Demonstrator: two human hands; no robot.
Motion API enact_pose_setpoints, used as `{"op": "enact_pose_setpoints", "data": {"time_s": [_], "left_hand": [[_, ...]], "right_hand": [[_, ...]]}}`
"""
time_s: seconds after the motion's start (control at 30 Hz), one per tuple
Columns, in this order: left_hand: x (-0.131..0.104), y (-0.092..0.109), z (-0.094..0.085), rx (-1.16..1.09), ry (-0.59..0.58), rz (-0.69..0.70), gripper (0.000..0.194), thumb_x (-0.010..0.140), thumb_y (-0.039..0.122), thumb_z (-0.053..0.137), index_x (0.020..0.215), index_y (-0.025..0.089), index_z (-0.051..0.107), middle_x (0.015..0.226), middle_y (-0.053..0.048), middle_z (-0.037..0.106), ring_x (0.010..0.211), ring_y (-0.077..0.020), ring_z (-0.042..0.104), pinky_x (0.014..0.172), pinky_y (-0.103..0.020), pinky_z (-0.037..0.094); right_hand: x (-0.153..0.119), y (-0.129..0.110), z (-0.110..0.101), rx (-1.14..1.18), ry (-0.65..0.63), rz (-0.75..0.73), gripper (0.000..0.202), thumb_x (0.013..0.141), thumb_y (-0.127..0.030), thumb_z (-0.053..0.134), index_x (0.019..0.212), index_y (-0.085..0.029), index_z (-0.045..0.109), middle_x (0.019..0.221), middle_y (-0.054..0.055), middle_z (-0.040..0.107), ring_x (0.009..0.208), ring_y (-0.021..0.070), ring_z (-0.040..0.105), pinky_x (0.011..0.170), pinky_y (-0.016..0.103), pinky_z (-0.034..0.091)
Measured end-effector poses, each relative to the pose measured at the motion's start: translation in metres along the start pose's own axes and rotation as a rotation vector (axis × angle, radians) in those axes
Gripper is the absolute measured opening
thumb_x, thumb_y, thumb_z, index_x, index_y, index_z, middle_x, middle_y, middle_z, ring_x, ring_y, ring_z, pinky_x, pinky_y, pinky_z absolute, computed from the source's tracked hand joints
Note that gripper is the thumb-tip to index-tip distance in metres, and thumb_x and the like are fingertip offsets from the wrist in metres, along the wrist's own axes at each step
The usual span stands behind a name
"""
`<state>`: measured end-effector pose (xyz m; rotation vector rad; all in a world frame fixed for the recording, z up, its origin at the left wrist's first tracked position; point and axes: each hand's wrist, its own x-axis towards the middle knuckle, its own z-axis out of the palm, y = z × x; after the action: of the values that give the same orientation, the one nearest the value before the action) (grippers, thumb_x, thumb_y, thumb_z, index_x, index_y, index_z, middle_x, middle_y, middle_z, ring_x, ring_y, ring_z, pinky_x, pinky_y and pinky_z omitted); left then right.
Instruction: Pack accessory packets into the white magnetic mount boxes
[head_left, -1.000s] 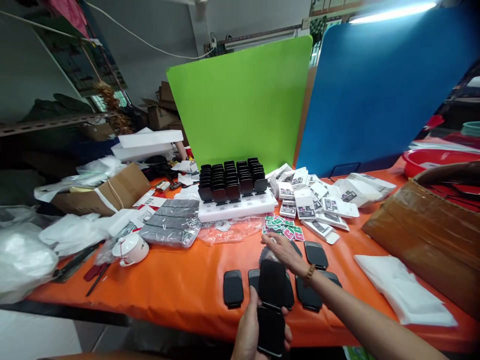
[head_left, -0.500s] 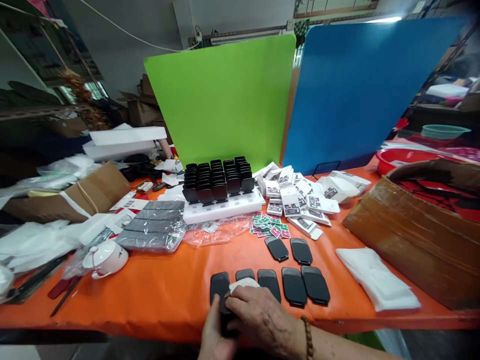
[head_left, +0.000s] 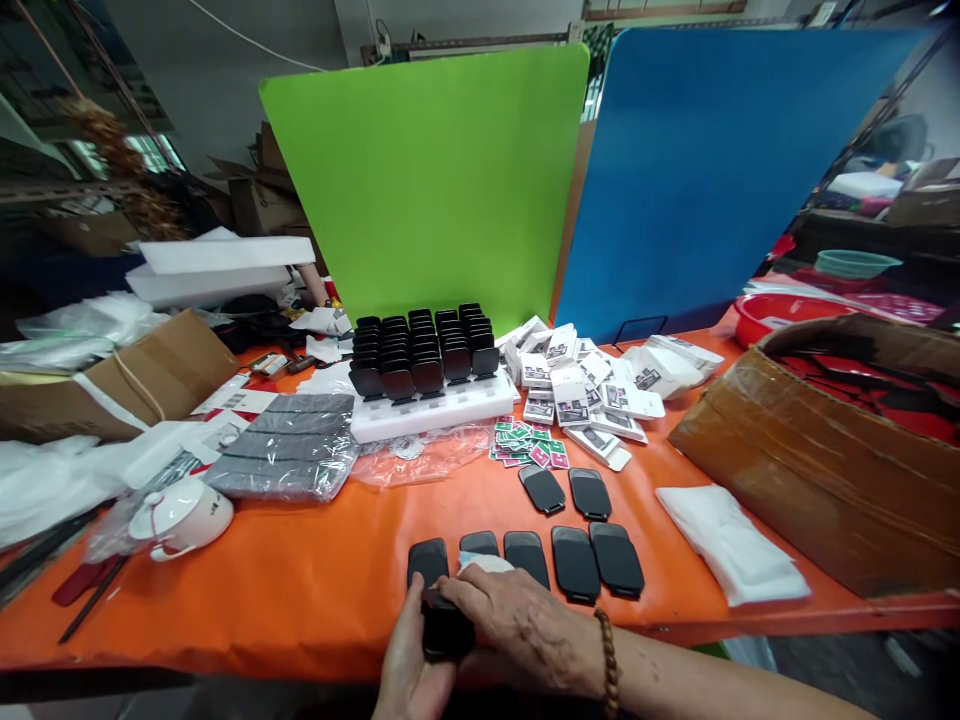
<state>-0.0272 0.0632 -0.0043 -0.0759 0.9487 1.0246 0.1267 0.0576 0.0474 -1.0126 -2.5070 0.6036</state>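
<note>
Left hand point(head_left: 414, 658) gripping black case point(head_left: 448, 632) at table's point(head_left: 322, 575) near edge. Right hand point(head_left: 536, 628) closed around white cloth point(head_left: 486, 562), touching case top. Seven similar cases point(head_left: 576, 563) lying beyond: five along near edge, two behind. Foam tray point(head_left: 431, 412) and white boxes point(head_left: 574, 390) toward far edge. Carton point(head_left: 817, 450) at right end.

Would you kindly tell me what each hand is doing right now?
Left hand: closed, holding a black case.
Right hand: closed, holding a white cloth by the case.
</note>
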Motion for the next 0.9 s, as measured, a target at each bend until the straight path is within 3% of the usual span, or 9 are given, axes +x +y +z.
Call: {"op": "enact_pose_setpoints", "data": {"time_s": [0.13,0.23,0.3,0.4,0.53,0.63,0.77,0.9], "left_hand": [[-0.01,0.0,0.012,-0.034,-0.138,-0.039,0.016,0.089,0.023,0.053,0.078,0.016,0.063,0.074,-0.004,0.069,0.071,-0.0149,0.066,0.08,-0.03,0.053],[-0.014,-0.001,0.016,0.116,-0.194,0.051,0.021,0.085,0.035,0.061,0.097,0.017,0.064,0.098,-0.007,0.07,0.091,-0.0208,0.066,0.092,-0.039,0.048],[-0.013,0.001,0.015,0.292,-0.127,0.209,0.033,0.077,0.043,0.069,0.099,0.018,0.062,0.103,-0.007,0.068,0.099,-0.0233,0.064,0.096,-0.04,0.045],[-0.006,0.009,0.009,0.554,0.011,0.474,0.043,0.067,0.049,0.076,0.093,0.018,0.062,0.101,-0.006,0.066,0.104,-0.0239,0.061,0.096,-0.036,0.044],[0.009,0.022,0.0,0.794,0.153,0.634,0.054,0.057,0.061,0.074,0.085,0.016,0.062,0.089,-0.007,0.066,0.091,-0.025,0.063,0.084,-0.035,0.049],[0.018,0.026,-0.006,0.887,0.221,0.693,0.056,0.055,0.064,0.071,0.083,0.016,0.062,0.086,-0.01,0.067,0.086,-0.0279,0.064,0.08,-0.039,0.051],[0.024,0.024,-0.012,1.014,0.281,0.816,0.05,0.062,0.061,0.064,0.087,0.017,0.062,0.096,-0.016,0.066,0.097,-0.034,0.062,0.09,-0.048,0.047],[0.032,0.016,-0.019,1.178,0.233,0.92,0.037,0.069,0.052,0.059,0.086,0.02,0.066,0.098,-0.015,0.067,0.099,-0.0346,0.06,0.092,-0.05,0.045]], "right_hand": [[0.001,0.015,-0.001,0.079,0.02,0.031,0.024,0.089,-0.016,0.049,0.112,-0.017,0.057,0.093,0.008,0.067,0.08,0.0185,0.062,0.068,0.027,0.046],[0.009,0.048,-0.016,0.311,0.067,0.206,0.026,0.086,-0.018,0.053,0.111,-0.017,0.058,0.093,0.006,0.069,0.081,0.0176,0.063,0.07,0.026,0.047],[0.016,0.078,-0.03,0.419,0.048,0.311,0.029,0.084,-0.019,0.056,0.112,-0.019,0.058,0.1,0.004,0.068,0.09,0.0178,0.063,0.078,0.027,0.048],[0.028,0.122,-0.048,0.373,-0.068,0.407,0.035,0.082,-0.022,0.058,0.117,-0.021,0.058,0.117,0.004,0.064,0.107,0.0195,0.059,0.09,0.029,0.046],[0.033,0.156,-0.053,0.254,-0.143,0.48,0.04,0.082,-0.024,0.059,0.122,-0.018,0.059,0.127,0.011,0.061,0.114,0.0255,0.057,0.093,0.036,0.046],[0.031,0.16,-0.048,0.137,-0.14,0.524,0.04,0.085,-0.027,0.058,0.123,-0.017,0.059,0.126,0.015,0.061,0.116,0.0303,0.055,0.095,0.041,0.043],[0.032,0.148,-0.049,-0.034,-0.128,0.523,0.038,0.083,-0.028,0.062,0.119,-0.018,0.063,0.116,0.015,0.067,0.109,0.0313,0.06,0.09,0.04,0.045],[0.054,0.134,-0.084,-0.199,-0.077,0.492,0.032,0.077,-0.022,0.069,0.108,-0.017,0.069,0.102,0.015,0.071,0.101,0.0312,0.063,0.084,0.037,0.047]]}}
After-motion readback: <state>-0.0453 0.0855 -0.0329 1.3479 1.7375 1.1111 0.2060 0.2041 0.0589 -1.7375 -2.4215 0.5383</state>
